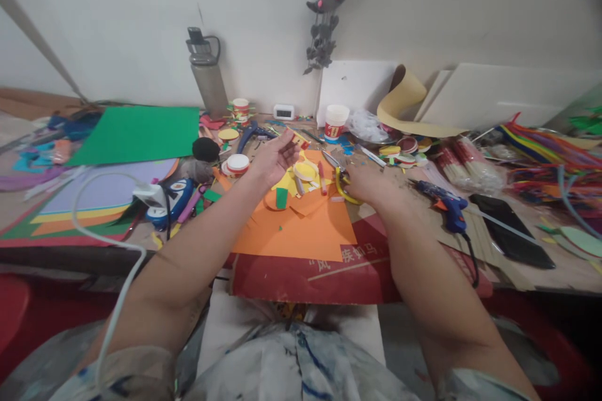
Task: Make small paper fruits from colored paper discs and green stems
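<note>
My left hand (275, 155) is raised palm-up over the desk, its fingertips pinching a small yellow and red paper piece (297, 137). My right hand (369, 185) rests on the desk with its fingers in the yellow handles of a pair of scissors (342, 183); the blades point toward the middle. Between the hands lies an orange paper sheet (301, 229) with yellow cut-outs, a small green strip (281, 198), a yellow disc (305, 170) and a red marker (322, 177) on it.
A blue glue gun (444, 203) and a black phone (510, 230) lie at the right, with pipe cleaners (550, 147) beyond. Green paper (136, 133), stacked coloured sheets (89, 197), a metal bottle (208, 77) and paper cups (335, 121) stand at left and back. A white cable (117, 250) crosses my left arm.
</note>
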A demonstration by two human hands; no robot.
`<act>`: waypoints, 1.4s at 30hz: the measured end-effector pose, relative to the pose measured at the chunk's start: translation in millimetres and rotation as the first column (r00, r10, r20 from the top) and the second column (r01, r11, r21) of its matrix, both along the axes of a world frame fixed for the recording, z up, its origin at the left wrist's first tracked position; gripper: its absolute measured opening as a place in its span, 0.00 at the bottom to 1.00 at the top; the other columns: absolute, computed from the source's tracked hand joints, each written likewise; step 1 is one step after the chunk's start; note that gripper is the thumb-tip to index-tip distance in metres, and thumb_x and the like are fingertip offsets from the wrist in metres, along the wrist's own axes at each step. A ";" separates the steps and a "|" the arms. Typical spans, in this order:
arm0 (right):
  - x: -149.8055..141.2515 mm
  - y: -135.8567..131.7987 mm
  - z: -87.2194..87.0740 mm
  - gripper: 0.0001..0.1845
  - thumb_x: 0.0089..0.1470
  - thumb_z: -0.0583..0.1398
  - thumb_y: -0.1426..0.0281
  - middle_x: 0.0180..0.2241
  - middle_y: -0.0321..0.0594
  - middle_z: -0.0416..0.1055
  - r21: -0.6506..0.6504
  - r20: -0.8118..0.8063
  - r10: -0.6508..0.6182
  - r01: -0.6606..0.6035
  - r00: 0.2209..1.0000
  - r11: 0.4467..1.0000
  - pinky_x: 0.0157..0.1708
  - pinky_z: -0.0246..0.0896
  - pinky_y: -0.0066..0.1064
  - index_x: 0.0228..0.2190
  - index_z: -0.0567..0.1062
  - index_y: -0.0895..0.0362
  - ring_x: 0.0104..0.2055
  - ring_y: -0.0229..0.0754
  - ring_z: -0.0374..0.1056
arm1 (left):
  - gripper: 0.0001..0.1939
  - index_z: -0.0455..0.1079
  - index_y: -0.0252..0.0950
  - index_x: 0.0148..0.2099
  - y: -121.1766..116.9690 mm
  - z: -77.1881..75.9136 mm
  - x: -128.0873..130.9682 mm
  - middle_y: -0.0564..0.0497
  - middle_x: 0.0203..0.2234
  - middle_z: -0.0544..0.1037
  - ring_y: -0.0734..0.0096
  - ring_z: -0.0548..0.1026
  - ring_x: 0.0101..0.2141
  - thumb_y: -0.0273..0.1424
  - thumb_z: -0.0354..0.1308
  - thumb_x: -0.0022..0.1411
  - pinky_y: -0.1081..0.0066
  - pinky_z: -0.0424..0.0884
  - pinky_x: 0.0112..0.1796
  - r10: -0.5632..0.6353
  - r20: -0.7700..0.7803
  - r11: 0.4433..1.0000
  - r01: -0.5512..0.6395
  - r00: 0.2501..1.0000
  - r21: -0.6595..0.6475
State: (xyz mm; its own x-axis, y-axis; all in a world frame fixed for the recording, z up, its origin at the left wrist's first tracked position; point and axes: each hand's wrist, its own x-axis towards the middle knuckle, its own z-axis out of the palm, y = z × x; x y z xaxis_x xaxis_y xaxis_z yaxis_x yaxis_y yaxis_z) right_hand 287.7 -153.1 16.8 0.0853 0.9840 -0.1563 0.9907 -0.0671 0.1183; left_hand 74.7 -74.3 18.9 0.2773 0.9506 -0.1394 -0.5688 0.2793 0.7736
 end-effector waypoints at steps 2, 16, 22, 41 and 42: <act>-2.1 1.7 -6.2 0.25 0.64 0.59 0.75 0.57 0.67 0.79 0.007 -0.006 -0.028 0.028 1.000 1.000 0.55 0.72 0.43 0.60 0.76 0.68 0.61 0.61 0.77 | 0.16 0.73 0.35 0.35 2.7 -2.2 -0.3 0.55 0.25 0.81 0.79 0.80 0.26 0.37 0.76 0.65 0.77 0.78 0.33 0.018 0.005 1.000 -0.018 1.000 0.011; -4.9 18.8 -23.8 0.37 0.59 0.56 0.69 0.47 0.47 0.80 0.443 -0.808 0.213 0.327 0.549 0.835 0.46 0.77 0.43 0.69 0.61 0.56 0.44 0.50 0.79 | 0.05 0.74 0.35 0.38 6.2 1.8 -9.3 0.52 0.30 0.85 0.75 0.82 0.30 0.25 0.68 0.62 0.74 0.75 0.35 -0.027 -0.030 0.997 0.029 0.999 0.077; -23.0 18.2 -38.3 0.47 0.51 0.59 0.66 0.54 0.47 0.78 0.505 -0.862 0.470 0.229 0.191 0.832 0.47 0.80 0.49 0.71 0.55 0.48 0.51 0.52 0.78 | 0.23 0.75 0.40 0.56 -3.0 -6.1 -0.6 0.53 0.35 0.87 0.72 0.86 0.34 0.22 0.71 0.59 0.74 0.77 0.38 -0.166 -0.054 0.972 0.173 0.985 0.157; -40.7 -0.8 -24.9 0.38 0.48 0.68 0.63 0.62 0.46 0.72 0.464 -0.872 0.488 0.241 -0.049 0.853 0.49 0.82 0.47 0.59 0.64 0.46 0.57 0.52 0.75 | 0.34 0.78 0.37 0.54 -4.3 -22.0 4.5 0.50 0.41 0.86 0.73 0.79 0.37 0.35 0.84 0.44 0.73 0.68 0.36 -0.068 -0.308 0.867 0.209 0.949 0.453; -41.1 -1.7 -24.2 0.39 0.48 0.68 0.63 0.63 0.46 0.71 0.484 -0.863 0.504 0.233 -0.031 0.844 0.52 0.81 0.48 0.61 0.65 0.45 0.58 0.52 0.74 | 0.32 0.79 0.36 0.52 -4.7 -21.5 5.2 0.49 0.42 0.86 0.72 0.79 0.38 0.35 0.84 0.44 0.73 0.69 0.37 -0.058 -0.288 0.870 0.190 0.956 0.456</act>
